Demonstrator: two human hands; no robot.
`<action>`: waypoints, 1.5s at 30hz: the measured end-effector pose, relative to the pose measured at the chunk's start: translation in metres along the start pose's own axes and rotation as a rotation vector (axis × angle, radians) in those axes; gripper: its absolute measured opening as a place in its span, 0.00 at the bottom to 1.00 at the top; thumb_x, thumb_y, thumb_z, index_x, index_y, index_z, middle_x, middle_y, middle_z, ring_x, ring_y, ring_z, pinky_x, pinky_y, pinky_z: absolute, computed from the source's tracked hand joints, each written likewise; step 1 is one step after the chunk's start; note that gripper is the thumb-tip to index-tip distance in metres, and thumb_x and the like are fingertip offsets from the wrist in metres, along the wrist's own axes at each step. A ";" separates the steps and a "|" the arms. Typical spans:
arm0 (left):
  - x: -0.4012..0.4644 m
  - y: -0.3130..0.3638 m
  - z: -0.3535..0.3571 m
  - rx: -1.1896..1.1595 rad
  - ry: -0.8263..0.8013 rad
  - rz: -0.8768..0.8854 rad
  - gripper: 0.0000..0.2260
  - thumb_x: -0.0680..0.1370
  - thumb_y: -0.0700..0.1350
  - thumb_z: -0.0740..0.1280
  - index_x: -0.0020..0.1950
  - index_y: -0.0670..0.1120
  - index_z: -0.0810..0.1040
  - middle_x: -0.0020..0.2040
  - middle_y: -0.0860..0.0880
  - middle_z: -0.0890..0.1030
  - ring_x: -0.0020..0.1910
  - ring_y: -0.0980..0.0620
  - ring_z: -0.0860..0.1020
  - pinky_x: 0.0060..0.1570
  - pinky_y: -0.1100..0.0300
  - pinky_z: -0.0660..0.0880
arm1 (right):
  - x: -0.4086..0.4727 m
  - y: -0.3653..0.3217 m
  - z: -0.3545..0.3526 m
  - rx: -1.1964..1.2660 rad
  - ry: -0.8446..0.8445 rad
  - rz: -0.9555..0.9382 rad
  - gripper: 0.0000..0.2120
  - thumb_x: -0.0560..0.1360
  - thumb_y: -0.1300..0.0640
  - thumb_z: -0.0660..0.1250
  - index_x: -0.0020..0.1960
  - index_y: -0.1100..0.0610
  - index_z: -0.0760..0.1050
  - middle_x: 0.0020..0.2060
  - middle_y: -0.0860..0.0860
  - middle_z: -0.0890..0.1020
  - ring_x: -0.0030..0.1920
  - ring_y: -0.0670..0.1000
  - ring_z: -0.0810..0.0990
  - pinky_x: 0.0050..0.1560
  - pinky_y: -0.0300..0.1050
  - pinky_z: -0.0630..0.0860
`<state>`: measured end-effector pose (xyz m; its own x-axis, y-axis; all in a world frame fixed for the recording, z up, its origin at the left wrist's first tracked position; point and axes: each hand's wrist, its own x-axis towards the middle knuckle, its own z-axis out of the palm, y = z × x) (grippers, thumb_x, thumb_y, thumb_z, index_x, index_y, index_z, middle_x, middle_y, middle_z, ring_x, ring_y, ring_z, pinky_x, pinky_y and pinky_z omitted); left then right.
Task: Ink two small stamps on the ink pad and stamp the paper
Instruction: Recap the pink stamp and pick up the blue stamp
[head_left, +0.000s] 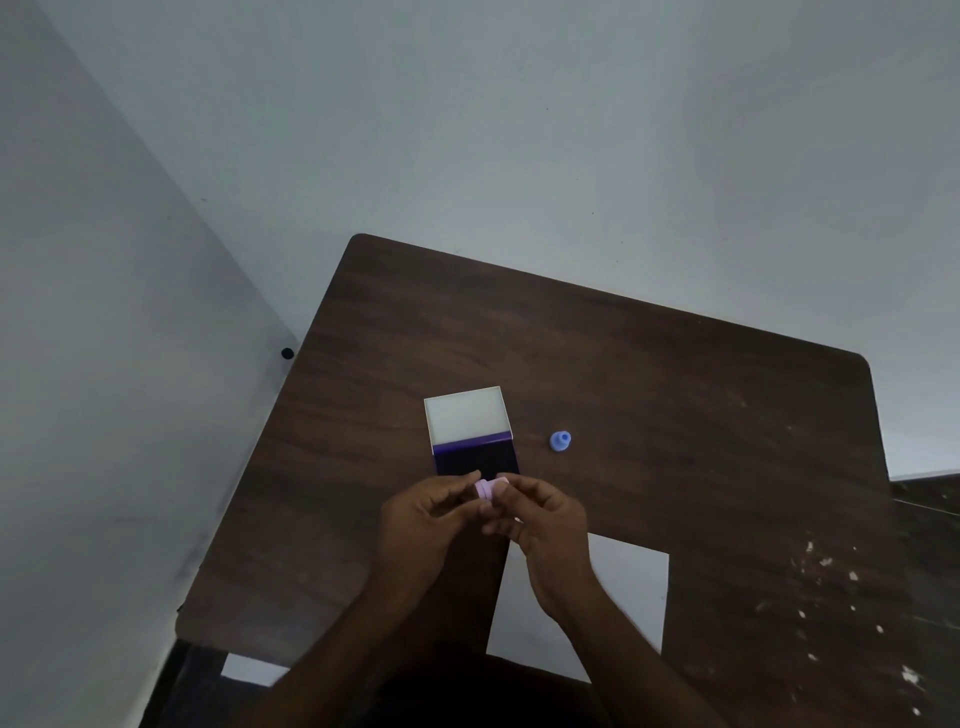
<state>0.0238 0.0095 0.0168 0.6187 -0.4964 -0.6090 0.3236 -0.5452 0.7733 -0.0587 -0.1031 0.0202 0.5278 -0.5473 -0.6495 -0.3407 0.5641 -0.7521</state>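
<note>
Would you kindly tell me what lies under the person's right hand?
Under the right hand lies the white paper on the table; the hand and forearm cover the sheet's upper left corner, so any stamp marks there cannot be seen.

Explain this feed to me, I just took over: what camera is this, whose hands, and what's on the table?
There is no machine here: a person wears one wide-angle camera on the head, looking down at their own bare hands. The left hand and right hand together pinch a small pink stamp just above the near edge of the open ink pad, whose white lid is flipped back. A blue stamp stands alone to its right. White paper lies near the person on the dark wooden table.
</note>
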 end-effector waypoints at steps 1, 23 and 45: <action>0.001 0.001 0.001 0.000 -0.011 0.000 0.12 0.76 0.37 0.66 0.59 0.34 0.76 0.48 0.47 0.77 0.39 0.59 0.74 0.37 0.79 0.71 | 0.000 0.000 0.000 -0.018 -0.002 -0.011 0.08 0.71 0.60 0.72 0.50 0.59 0.81 0.39 0.53 0.87 0.40 0.55 0.86 0.39 0.43 0.83; 0.020 0.011 0.015 0.228 0.022 0.227 0.27 0.67 0.45 0.77 0.65 0.47 0.75 0.58 0.51 0.80 0.53 0.56 0.79 0.54 0.65 0.76 | 0.028 -0.007 -0.029 0.107 0.132 0.062 0.16 0.63 0.57 0.77 0.49 0.62 0.82 0.43 0.59 0.86 0.44 0.59 0.86 0.46 0.52 0.83; 0.067 0.024 0.071 0.384 0.029 0.209 0.21 0.70 0.45 0.75 0.62 0.47 0.77 0.56 0.51 0.81 0.46 0.61 0.76 0.40 0.74 0.69 | 0.090 -0.013 -0.080 -0.867 0.403 -0.175 0.07 0.77 0.55 0.64 0.49 0.57 0.78 0.45 0.51 0.79 0.44 0.46 0.76 0.44 0.38 0.69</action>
<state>0.0225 -0.0847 -0.0185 0.6642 -0.6063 -0.4373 -0.0964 -0.6496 0.7541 -0.0692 -0.2096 -0.0377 0.3747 -0.8419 -0.3883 -0.8228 -0.1089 -0.5578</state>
